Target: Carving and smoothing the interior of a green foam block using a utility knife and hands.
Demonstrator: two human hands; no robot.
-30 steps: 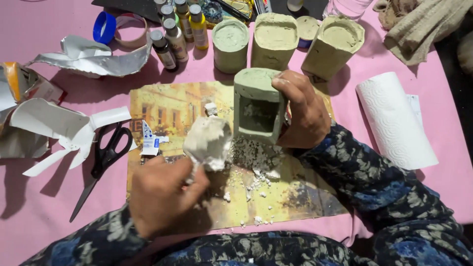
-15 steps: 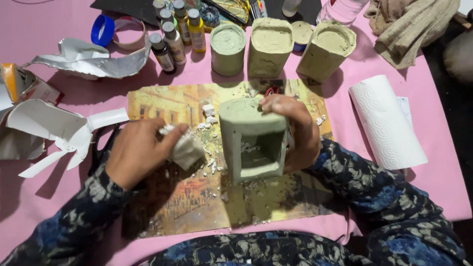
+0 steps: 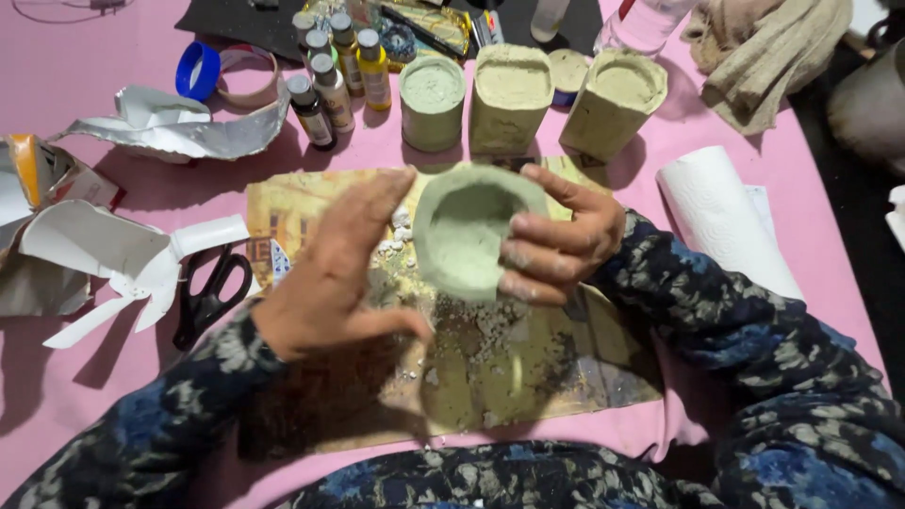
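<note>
right hand is gripping the hollow green-grey pot, fingers curled round its rim; left hand is touching its side, fingers open, holding nothing.

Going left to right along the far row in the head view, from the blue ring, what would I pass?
Blue ring → small paint bottles → round grey-green pot → square pot → tilted pot → beige cloth.

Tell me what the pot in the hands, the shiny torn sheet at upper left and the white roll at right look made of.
Pot: probably cast plaster or cement; matte, pale grey-green, thick rough rim, with crumbs and dust below it. The right hand grips it, the left hand is beside it.
Torn sheet: likely foil-lined carton; silvery, creased, reflective.
Roll: paper towel, judging by its soft white embossed surface.
</note>
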